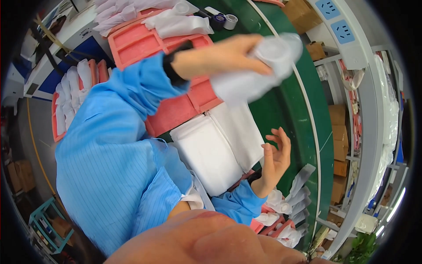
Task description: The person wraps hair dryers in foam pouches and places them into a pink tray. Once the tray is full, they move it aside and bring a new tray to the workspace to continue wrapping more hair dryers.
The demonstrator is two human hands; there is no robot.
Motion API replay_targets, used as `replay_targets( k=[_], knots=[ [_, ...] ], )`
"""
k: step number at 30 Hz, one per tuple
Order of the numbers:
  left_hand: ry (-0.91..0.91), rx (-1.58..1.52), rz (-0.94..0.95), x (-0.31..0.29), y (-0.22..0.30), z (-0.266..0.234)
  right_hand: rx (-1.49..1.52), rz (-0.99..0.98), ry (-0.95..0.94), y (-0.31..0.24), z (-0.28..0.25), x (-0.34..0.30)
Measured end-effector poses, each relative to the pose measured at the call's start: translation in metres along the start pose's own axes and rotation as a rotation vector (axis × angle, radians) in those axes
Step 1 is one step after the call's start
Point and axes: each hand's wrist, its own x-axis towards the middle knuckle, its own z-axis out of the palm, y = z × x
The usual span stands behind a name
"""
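My left hand (pixel 239 53) reaches up and to the right, thumb and fingers closed round a white-wrapped part (pixel 277 53). A round, cup-like end shows through the wrap; motion blurs its lower portion. Near the table's right side, my right hand (pixel 277 158) is raised with fingers bent and apart, holding nothing. To its left lies a stack of white foam sheets (pixel 202 154), with another white sheet (pixel 237 132) spread against it.
Pink trays (pixel 136 46) stand on the green table (pixel 303 136), with several wrapped parts (pixel 184 26) on top. More wrapped parts (pixel 68 94) are at left, others (pixel 277 202) at lower right. Two small cylinders (pixel 230 22) sit at the top. A socket strip (pixel 334 20) and shelves stand right.
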Motion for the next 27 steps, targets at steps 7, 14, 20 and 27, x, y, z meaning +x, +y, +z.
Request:
replay_targets(
  k=[7, 14, 20, 27],
  knots=[
    [0.454, 1.241, 0.059, -0.094, -0.021, -0.21, -0.126, -0.02, 0.034, 0.006, -0.008, 0.003],
    [0.446, 1.368, -0.388, -0.159, -0.078, -0.282, -0.09, -0.046, 0.01, 0.009, -0.006, 0.005],
    [0.621, 1.503, -0.065, -0.079, -0.058, -0.208, -0.12, -0.061, 0.017, 0.013, -0.01, 0.007],
    [-0.124, 1.175, 0.075, 0.07, -0.143, -0.044, -0.149, -0.085, 0.029, 0.013, -0.012, 0.008]
  ],
)
